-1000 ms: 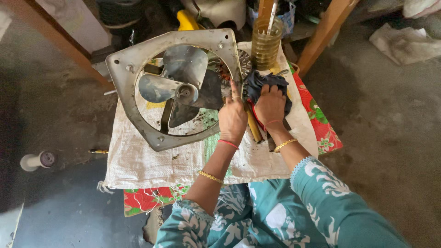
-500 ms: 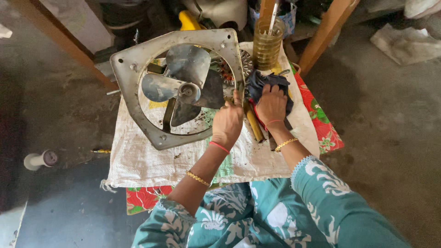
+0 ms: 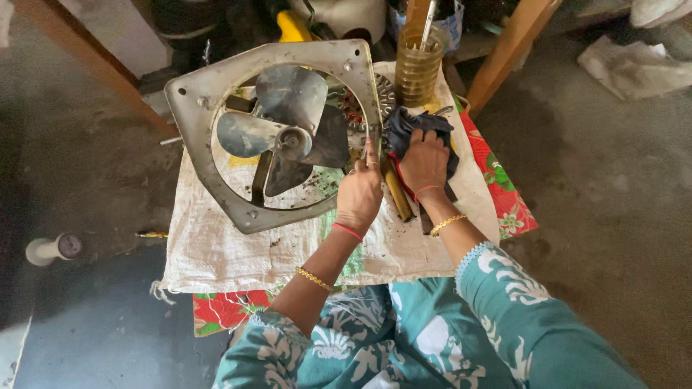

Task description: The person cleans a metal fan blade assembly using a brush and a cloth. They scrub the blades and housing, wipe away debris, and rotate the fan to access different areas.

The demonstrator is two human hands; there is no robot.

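Note:
A metal exhaust fan (image 3: 277, 137) with a square-cornered frame and grey blades lies flat on a white woven sack (image 3: 216, 252). My left hand (image 3: 360, 193) rests at the fan frame's right rim, its forefinger stretched along the edge. My right hand (image 3: 425, 162) presses on a dark blue cloth (image 3: 404, 126) just right of the fan. A yellow-handled tool (image 3: 398, 194) lies between the two hands, partly hidden under them.
A glass jar (image 3: 420, 68) of yellowish liquid with a tool standing in it is behind the cloth. A red flowered cloth (image 3: 504, 194) lies under the sack. Wooden legs (image 3: 512, 47) stand at the back. A white spool (image 3: 50, 248) and small screwdriver (image 3: 153, 234) lie on the floor at left.
My left hand has slid down and back along the fan's right rim. My right hand stays on the dark cloth. The view has shifted slightly.

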